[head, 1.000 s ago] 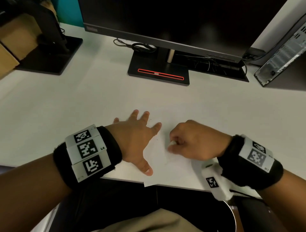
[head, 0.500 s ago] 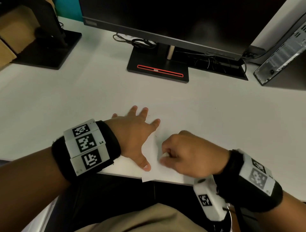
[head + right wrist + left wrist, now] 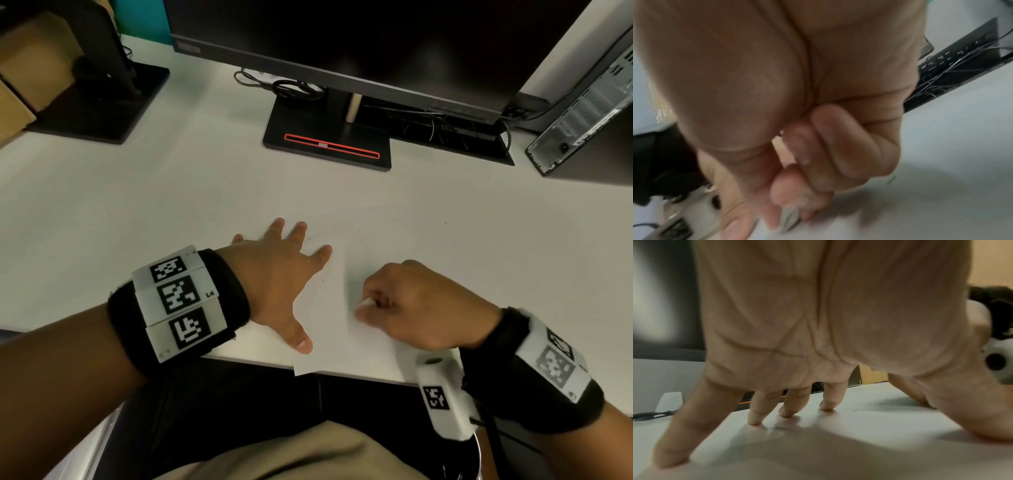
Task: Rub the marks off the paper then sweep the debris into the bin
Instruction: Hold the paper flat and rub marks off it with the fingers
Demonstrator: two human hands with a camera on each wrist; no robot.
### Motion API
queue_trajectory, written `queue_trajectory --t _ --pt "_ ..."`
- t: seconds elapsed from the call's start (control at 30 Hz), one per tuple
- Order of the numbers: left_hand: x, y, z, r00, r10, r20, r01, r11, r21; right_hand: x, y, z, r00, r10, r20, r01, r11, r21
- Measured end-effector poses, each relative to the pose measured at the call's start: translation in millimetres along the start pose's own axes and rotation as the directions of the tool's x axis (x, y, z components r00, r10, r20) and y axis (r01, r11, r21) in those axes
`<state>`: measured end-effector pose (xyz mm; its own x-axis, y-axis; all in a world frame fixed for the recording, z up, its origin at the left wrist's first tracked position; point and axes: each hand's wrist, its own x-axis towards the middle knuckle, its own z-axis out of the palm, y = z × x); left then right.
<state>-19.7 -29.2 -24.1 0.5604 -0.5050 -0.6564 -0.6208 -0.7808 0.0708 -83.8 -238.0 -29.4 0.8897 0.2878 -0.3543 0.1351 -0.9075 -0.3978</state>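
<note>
A white sheet of paper (image 3: 329,308) lies at the near edge of the white desk, one corner hanging over the edge. Faint dark marks (image 3: 308,238) show on it near my left fingertips. My left hand (image 3: 277,274) lies spread flat on the sheet's left side, fingers (image 3: 756,415) straight and pressing down. My right hand (image 3: 407,305) is curled and pinches a small white eraser (image 3: 367,301) against the paper just right of the left hand. In the right wrist view the eraser (image 3: 788,218) pokes out grey between thumb and fingers. No bin is clearly in view.
A dark monitor stands behind on a black base with a red stripe (image 3: 330,145), cables (image 3: 291,87) coiled beside it. A second black stand (image 3: 99,102) is at far left, a computer case (image 3: 589,113) at far right. The desk edge (image 3: 253,361) runs right below my hands.
My right hand with the eraser slid toward me and left, then moved back away a little, rubbing over the paper. My left hand has stayed pressed flat in place.
</note>
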Motion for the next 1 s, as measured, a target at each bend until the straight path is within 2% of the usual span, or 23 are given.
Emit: queue_trajectory --t 0.07,0.17,0.23,0.33,0.4,0.47,0.53,0.63,0.7,0.73,0.83,0.9,1.0 --pt "-0.5 -0.2 -0.2 1.000 -0.001 0.002 0.001 1.000 -0.001 -2.4 -4.1 6.1 0.999 -0.038 -0.015 0.037 0.999 -0.040" --pt "-1.5 0.9 -0.3 1.000 0.002 0.002 -0.002 1.000 0.001 -12.7 -20.9 19.2 0.989 -0.141 0.040 0.143 0.988 -0.063" --pt "-1.6 0.4 0.0 1.000 0.002 -0.003 -0.002 1.000 -0.004 -10.4 -9.7 11.3 0.995 -0.087 0.044 0.089 0.995 -0.054" --pt "-0.6 0.0 1.1 1.000 -0.001 -0.004 0.000 1.000 -0.018 -4.8 6.6 1.4 0.999 -0.011 -0.046 0.009 0.999 -0.050" --pt "-1.1 0.4 0.7 1.000 0.001 -0.001 -0.001 1.000 -0.016 -8.8 -3.8 10.3 0.998 -0.060 -0.028 0.057 0.993 -0.105" --pt "-2.3 1.3 -0.2 1.000 0.003 0.004 -0.003 1.000 -0.018 -14.3 -14.8 18.3 0.993 -0.107 0.042 0.109 0.992 -0.066" --pt "-2.6 1.0 -0.8 1.000 0.001 0.001 -0.001 1.000 -0.023 -11.1 -7.1 9.9 0.995 -0.059 0.078 0.062 0.998 -0.034" --pt "-1.5 1.5 -1.7 1.000 -0.001 0.006 0.002 0.999 -0.033 -2.7 11.2 -7.1 0.998 0.054 0.008 -0.054 0.998 -0.009" --pt "-0.7 1.6 -1.8 1.000 -0.005 0.006 0.005 1.000 -0.029 -4.3 4.9 -0.1 1.000 0.011 -0.026 -0.013 0.997 -0.078" --pt "-0.7 1.9 -1.8 1.000 -0.006 0.006 0.006 1.000 -0.024 -6.8 -3.4 6.9 1.000 -0.024 -0.002 0.024 0.995 -0.102" --pt "0.4 1.8 -1.1 1.000 -0.006 0.008 0.007 1.000 -0.022 -10.4 -12.0 14.1 0.995 -0.038 0.087 0.037 0.999 0.008" --pt "-0.1 1.5 -1.5 1.000 -0.007 0.008 0.007 1.000 -0.025 -3.4 1.3 1.5 0.997 0.033 0.075 -0.033 0.999 0.001" --pt "-1.2 1.9 -1.2 1.000 -0.006 -0.003 0.006 1.000 -0.030 0.1 26.2 -17.7 0.985 0.165 -0.044 -0.164 0.986 0.038"
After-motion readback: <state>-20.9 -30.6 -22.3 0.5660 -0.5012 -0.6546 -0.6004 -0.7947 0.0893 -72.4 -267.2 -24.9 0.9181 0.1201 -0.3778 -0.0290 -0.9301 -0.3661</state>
